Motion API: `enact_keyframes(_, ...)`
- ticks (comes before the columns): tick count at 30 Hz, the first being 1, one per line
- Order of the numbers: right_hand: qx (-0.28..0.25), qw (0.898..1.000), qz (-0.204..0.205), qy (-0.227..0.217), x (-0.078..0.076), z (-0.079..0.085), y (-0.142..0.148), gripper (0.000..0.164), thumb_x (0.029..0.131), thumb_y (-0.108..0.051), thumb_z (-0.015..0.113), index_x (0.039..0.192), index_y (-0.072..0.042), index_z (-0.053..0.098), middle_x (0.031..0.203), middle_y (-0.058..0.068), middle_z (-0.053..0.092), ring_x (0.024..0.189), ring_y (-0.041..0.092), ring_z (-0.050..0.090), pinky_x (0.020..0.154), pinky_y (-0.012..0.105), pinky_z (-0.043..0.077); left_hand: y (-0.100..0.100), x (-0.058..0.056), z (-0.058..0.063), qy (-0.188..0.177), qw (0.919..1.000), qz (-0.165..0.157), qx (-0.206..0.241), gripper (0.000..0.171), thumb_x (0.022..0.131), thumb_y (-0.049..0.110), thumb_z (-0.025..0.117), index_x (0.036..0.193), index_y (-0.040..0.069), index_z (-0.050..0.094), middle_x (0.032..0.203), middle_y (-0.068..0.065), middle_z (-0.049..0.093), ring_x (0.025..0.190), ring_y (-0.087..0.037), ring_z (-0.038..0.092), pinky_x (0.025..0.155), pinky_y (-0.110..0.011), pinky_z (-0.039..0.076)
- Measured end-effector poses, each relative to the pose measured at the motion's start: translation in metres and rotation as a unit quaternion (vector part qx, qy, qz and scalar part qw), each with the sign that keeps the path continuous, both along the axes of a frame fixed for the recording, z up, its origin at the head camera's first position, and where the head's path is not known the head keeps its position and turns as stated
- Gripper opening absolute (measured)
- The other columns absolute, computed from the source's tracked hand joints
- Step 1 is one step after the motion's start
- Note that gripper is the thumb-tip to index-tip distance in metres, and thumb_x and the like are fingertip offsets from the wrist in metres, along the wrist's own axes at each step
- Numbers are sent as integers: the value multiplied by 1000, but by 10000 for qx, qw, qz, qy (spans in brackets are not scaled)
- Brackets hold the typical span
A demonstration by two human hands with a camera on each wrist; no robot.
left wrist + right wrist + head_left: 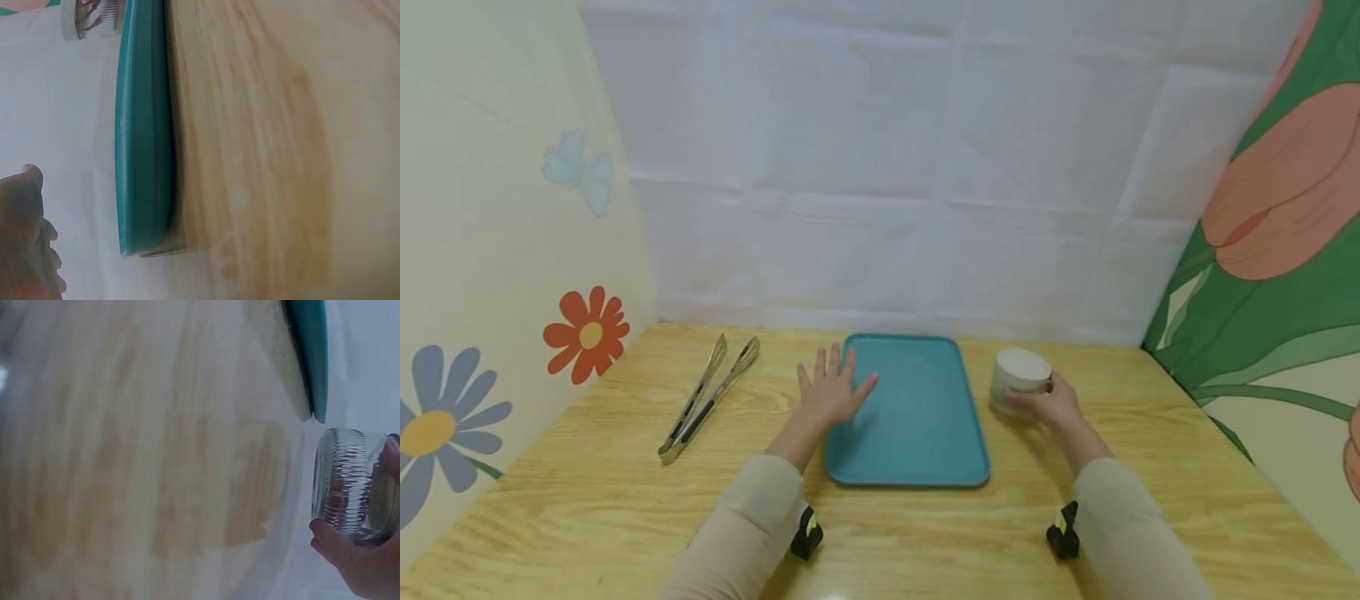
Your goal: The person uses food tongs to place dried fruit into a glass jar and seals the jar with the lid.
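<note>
My right hand (1052, 404) grips a clear ribbed glass jar (350, 481) with a white lid (1022, 364). In the head view the jar is upright, to the right of a blue-green rectangular tray (917, 417). The right wrist view shows fingers and thumb on both sides of the glass. Over the tray's left edge is my left hand (829, 393), its fingers straight and spread, holding nothing. In the left wrist view that hand (25, 234) shows beside the tray's side wall (145, 156), with the jar (94, 19) small at the top.
Metal tongs (707, 404) with dark grips lie on the wood-grain table (880, 542), left of the tray. White cloth (850, 167) hangs behind the table. Flower-patterned panels flank it on the left (490, 250) and right (1285, 250).
</note>
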State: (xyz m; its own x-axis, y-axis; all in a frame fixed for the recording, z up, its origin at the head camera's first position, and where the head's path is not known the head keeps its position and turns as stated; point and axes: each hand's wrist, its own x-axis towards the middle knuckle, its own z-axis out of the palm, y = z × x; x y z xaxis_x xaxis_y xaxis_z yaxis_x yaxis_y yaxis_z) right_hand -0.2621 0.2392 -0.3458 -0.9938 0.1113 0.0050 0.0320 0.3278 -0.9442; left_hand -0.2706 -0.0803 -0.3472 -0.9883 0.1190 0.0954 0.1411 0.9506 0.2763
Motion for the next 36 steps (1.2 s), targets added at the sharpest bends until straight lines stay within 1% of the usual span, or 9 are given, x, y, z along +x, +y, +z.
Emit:
enact_keyframes(2,15,10000,52,-72,2,-2,1,83,71,-15,71,133,4,20,132,25,24,119,37,24,93,46,23,-1,1,-1,-36,10000,5,-1,72,87,58,21,139,9,11,141,-14,-2,126,-32,-10,91,-57,-8)
enact_keyframes(9,-99,9999,-9,-119,5,-5,1,84,71,-16,71,132,6,19,130,26,26,118,38,25,92,47,25,-4,2,-3,20,10000,18,-61,72,87,58,21,139,9,13,141,-14,-2,126,-32,-10,91,-57,-6)
enact_keyframes(15,37,10000,43,-16,1,-10,3,79,72,-14,70,130,9,21,127,28,29,116,39,28,92,47,25,-6,2,-2,8,10000,10,-55,71,87,58,21,139,10,12,141,-15,-2,126,-32,-10,91,-57,-6)
enact_keyframes(21,-28,9999,120,39,-2,-12,5,75,73,-6,67,127,13,19,124,30,29,114,40,28,94,45,23,-7,2,-2,-13,10000,6,-14,71,87,57,22,139,9,13,141,-16,-2,125,-33,-10,90,-57,-8)
enact_keyframes(25,-56,9995,302,-36,-1,-11,7,75,74,-5,66,128,12,17,126,30,28,115,40,27,94,45,22,-8,1,-2,-35,10000,30,-58,72,87,57,22,139,8,13,141,-16,-1,126,-33,-9,91,-57,-7)
enact_keyframes(28,-24,9991,418,-105,0,-11,8,78,75,-7,66,130,11,14,127,29,25,116,41,25,94,47,20,-8,1,-3,-26,9999,48,-111,72,87,58,21,139,9,13,141,-16,-1,126,-33,-8,91,-57,-5)
enact_keyframes(32,-26,9988,480,-15,-1,-12,8,80,73,-9,68,130,9,16,127,29,26,116,41,25,94,48,20,-8,0,-3,-59,9999,51,-104,72,86,58,21,139,9,12,141,-15,-3,126,-32,-9,91,-57,-5)
enact_keyframes(34,77,9987,507,-10,-1,-11,9,87,71,-11,70,131,9,10,127,30,23,117,41,23,94,48,19,-8,0,-3,-78,9999,60,-98,72,86,58,20,139,10,11,141,-15,-4,126,-32,-10,91,-57,-6)
enact_keyframes(36,234,9983,525,-47,-2,-8,11,99,71,-14,71,132,8,-4,130,31,15,119,41,17,96,47,14,-8,0,-2,-109,9998,88,-122,72,86,59,19,139,11,10,141,-14,-5,126,-31,-11,91,-57,-7)
